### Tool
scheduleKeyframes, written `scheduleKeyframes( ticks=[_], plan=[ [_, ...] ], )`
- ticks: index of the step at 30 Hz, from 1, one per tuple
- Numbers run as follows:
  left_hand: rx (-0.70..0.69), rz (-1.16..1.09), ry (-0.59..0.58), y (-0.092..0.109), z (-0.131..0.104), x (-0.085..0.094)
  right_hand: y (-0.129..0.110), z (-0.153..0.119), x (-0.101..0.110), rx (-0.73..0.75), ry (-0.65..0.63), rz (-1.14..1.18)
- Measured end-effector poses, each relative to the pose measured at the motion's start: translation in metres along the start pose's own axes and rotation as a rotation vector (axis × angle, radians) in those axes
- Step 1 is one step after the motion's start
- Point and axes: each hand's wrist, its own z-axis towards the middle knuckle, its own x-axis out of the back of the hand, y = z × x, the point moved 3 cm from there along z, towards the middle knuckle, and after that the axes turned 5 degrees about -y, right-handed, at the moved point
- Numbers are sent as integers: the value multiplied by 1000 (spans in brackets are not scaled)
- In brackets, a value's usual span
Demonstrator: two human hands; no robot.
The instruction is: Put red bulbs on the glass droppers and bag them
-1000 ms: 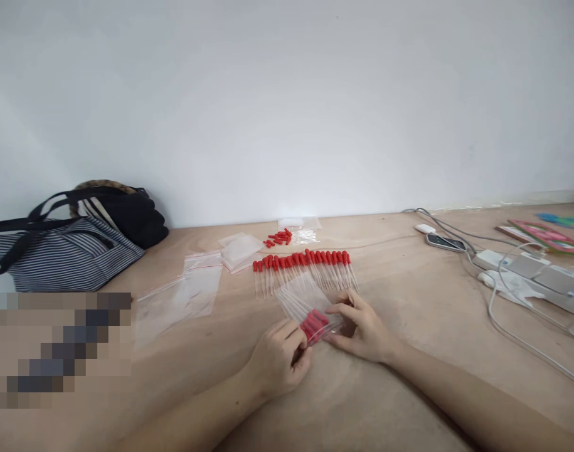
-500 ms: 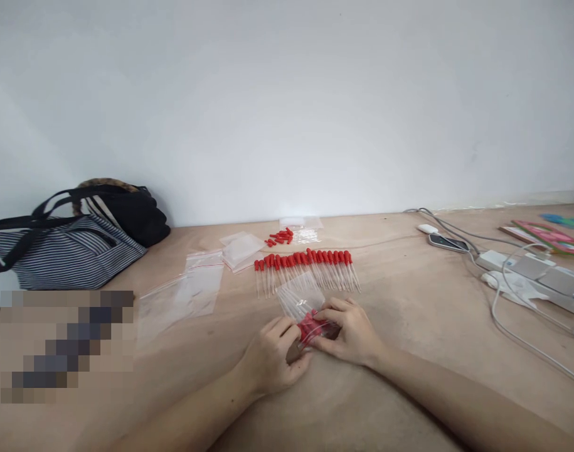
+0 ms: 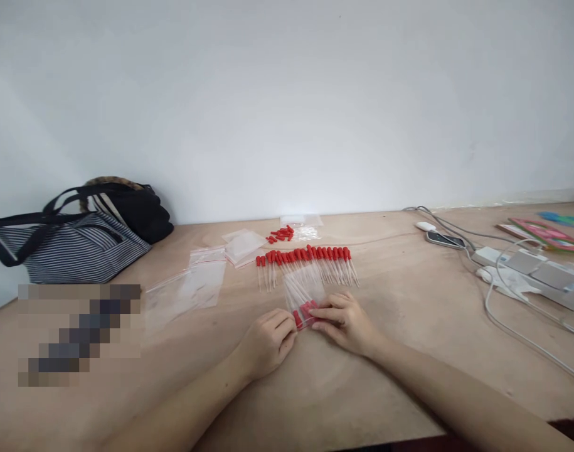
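Observation:
A small clear zip bag [image 3: 303, 291] lies on the table between my hands, with several droppers inside, red bulbs toward me and pale tubes pointing away. My left hand [image 3: 270, 339] is closed at the bag's near left corner, with thumb and fingers pinched together. On the right side, my right hand [image 3: 345, 323] grips the bag's near edge, fingers over the red bulbs and thumb below. Just beyond the bag, a row of droppers [image 3: 336, 254] lies side by side, bulbs to the back; the bag's far end overlaps some of their tubes.
Behind the row are loose red bulbs [image 3: 280, 235] and clear thin tubes [image 3: 308, 233]. Flat zip bags [image 3: 202, 282] spread to the left. A striped bag [image 3: 86, 248] stands far left, beside a blurred patch. Right are a power strip [image 3: 545, 270], cables and a dark device [image 3: 444, 240].
The bag has been straightened and lies flatter, its near edge pulled out between my hands. My left hand has closed more tightly and moved slightly away from me. The view has shifted a little.

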Motion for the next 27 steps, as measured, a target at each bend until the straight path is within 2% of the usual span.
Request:
scheduleKeyframes(
  ticks=[7, 12, 17, 22, 27],
  plan=[
    [9, -3, -12, 0, -1, -3, 0, 4, 2, -41, 59, -33],
    [6, 9, -2, -1, -1, -1, 10, 4, 3, -50, -51, 25],
    [12, 34, -29, 0, -1, 0, 15, 1, 8, -161, 1, -32],
    [30, 23, -24, -2, -2, -1, 5, 2, 8, -15, -2, -35],
    [25, 9, -35, -3, -1, -1, 0, 4, 8, 84, 97, -131]
  ],
)
